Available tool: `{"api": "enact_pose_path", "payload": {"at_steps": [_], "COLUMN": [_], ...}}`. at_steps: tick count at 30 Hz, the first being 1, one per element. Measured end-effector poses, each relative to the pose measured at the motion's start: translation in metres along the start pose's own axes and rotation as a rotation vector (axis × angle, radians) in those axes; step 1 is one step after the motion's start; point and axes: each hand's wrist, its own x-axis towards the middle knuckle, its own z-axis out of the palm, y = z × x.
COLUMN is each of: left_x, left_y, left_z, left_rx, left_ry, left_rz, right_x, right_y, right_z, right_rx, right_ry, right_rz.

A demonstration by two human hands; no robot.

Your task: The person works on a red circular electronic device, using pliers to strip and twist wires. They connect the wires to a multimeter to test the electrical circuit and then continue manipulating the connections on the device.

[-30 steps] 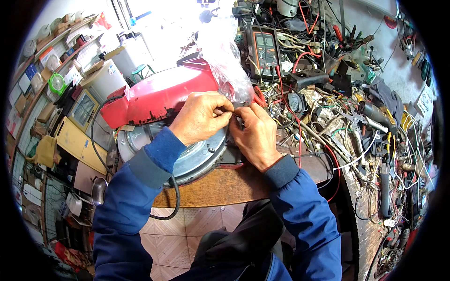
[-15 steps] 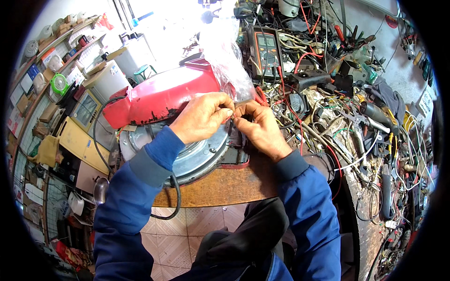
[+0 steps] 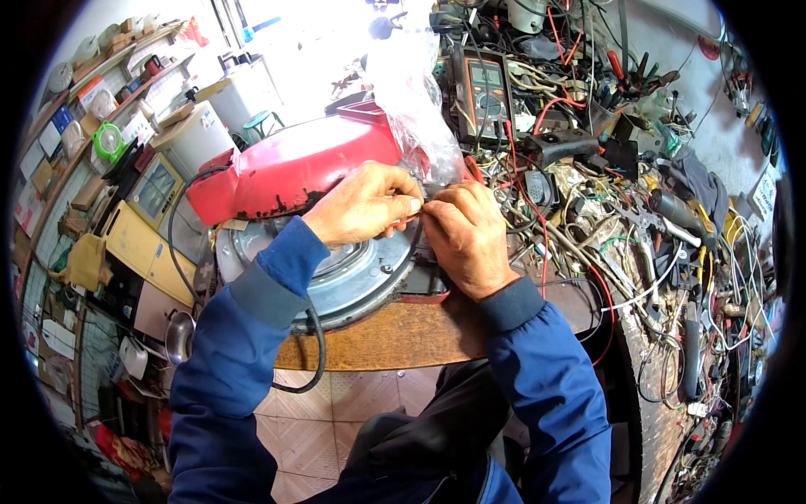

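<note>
Both my hands meet over the right side of an opened appliance with a round grey metal plate (image 3: 369,281). My left hand (image 3: 363,206) pinches thumb against forefinger on a thin reddish strand that looks like a wire (image 3: 411,221). From the other side, my right hand (image 3: 470,238) closes its fingertips on the same small piece, its knuckles turned up. The fingers mostly hide what lies between them. Behind my hands the glossy red shell (image 3: 294,164) of the appliance stands raised, with black smears along its lower edge. A black cord (image 3: 317,344) hangs over the table's front.
The wooden table edge (image 3: 395,336) curves in front of me. A multimeter (image 3: 485,92) stands behind at the right, near a clear plastic bag (image 3: 420,126). Tangled wires and tools, with pliers (image 3: 642,218) among them, cover the right side. Shelves (image 3: 109,76) line the left.
My right hand has rolled over, its knuckles now upward and its fingers more closed, and its wrist has shifted slightly left. My left hand keeps its pinch almost in place.
</note>
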Motion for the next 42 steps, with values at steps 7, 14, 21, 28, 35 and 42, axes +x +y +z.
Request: {"api": "enact_pose_path", "payload": {"at_steps": [7, 14, 21, 28, 35, 42], "left_x": [-0.001, 0.0, -0.001, 0.001, 0.0, -0.001], "left_y": [-0.002, -0.006, -0.004, -0.003, -0.003, -0.005], "left_z": [0.001, 0.004, 0.002, 0.002, 0.008, 0.012], "left_rx": [0.026, 0.149, -0.082, -0.055, 0.092, 0.183], "left_ry": [0.002, 0.043, 0.034, 0.025, 0.078, 0.129], "left_rz": [0.043, 0.137, -0.039, -0.049, 0.125, 0.19], "right_x": [0.0, 0.005, -0.004, -0.004, -0.002, 0.003], "right_y": [0.003, 0.012, 0.003, -0.005, 0.006, 0.011], "right_z": [-0.007, -0.005, 0.001, 0.001, -0.003, -0.008], "right_rx": [0.55, 1.093, 0.694, 0.617, 0.938, 1.016], "right_ry": [-0.178, -0.214, -0.156, -0.138, -0.182, -0.242], "right_rz": [0.541, 1.011, 0.72, 0.757, 0.898, 0.952]}}
